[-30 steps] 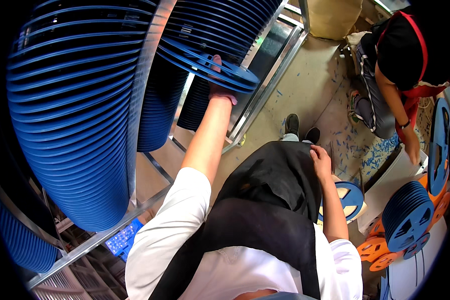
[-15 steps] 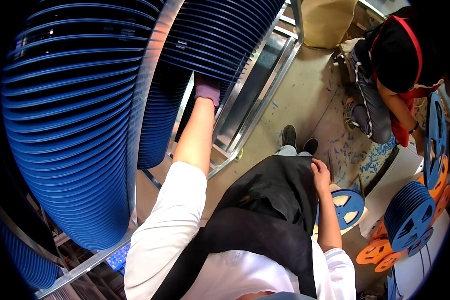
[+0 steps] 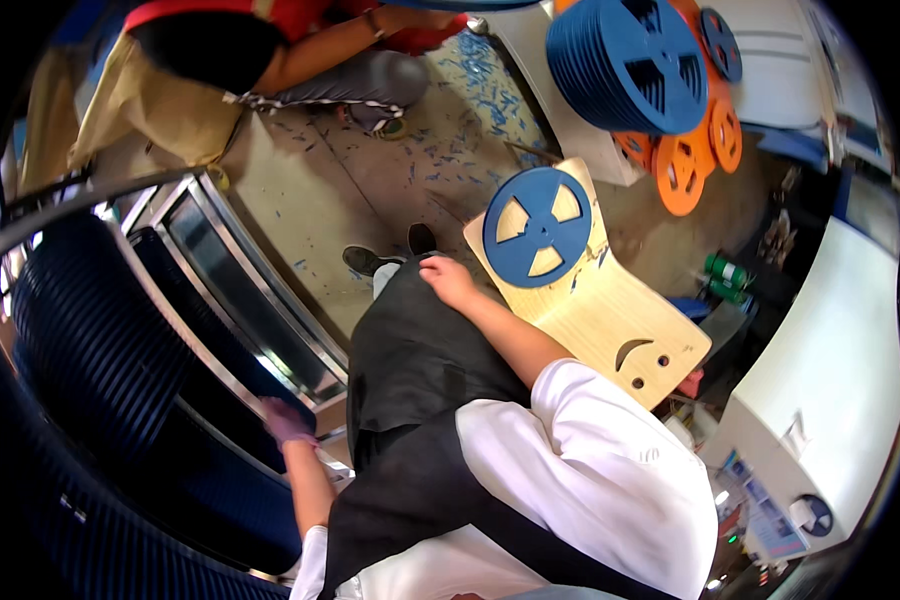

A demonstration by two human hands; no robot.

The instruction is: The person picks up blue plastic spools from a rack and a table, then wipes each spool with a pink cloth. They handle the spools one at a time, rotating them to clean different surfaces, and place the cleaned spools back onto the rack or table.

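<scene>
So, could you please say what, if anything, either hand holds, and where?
Nothing visibly: the left hand, blurred beside the metal rack, shows no object; the right hand rests on the black apron.

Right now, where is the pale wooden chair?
The chair is right of centre in the head view, beside the right hand, bearing a round blue reel.

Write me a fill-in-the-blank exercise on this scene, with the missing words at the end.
1. The reel lying on the wooden chair is coloured ____.
2. The right hand rests against the black ____ worn over the white shirt.
3. Beside the chair's curved cut-out are ____ round holes.
4. The hand nearer the metal rack is the person's ____ one.

Missing words: blue; apron; two; left.
</scene>
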